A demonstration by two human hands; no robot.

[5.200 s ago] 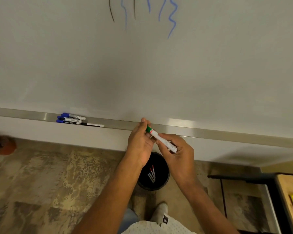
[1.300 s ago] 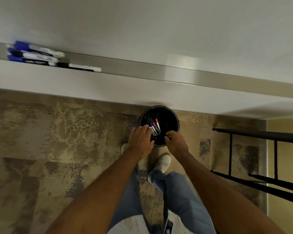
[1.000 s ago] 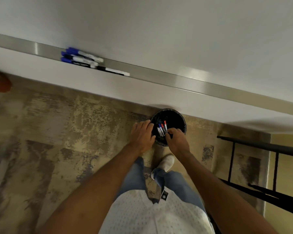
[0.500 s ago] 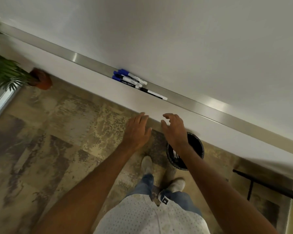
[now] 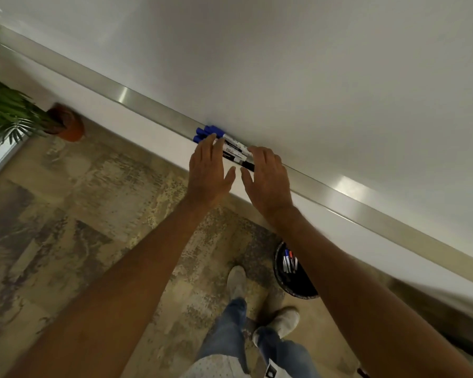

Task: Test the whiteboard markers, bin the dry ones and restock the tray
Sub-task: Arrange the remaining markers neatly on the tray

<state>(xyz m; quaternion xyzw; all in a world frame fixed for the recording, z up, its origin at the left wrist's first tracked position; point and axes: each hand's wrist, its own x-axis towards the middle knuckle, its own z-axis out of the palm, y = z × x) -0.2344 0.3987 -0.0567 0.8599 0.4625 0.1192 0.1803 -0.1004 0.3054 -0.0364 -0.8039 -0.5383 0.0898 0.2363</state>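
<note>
Hands [image 5: 238, 173] over blue-capped markers [image 5: 224, 143]

A small cluster of blue-capped markers [image 5: 231, 147] lies lengthwise on the metal tray [image 5: 153, 109] under the whiteboard [image 5: 284, 64]. More markers [image 5: 289, 261] lie inside the black bin [image 5: 298, 287] on the floor.

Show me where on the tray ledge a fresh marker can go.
The tray is bare right of the right hand, and left of the blue-capped markers toward the plant pot. It is crowded between both hands.
</note>
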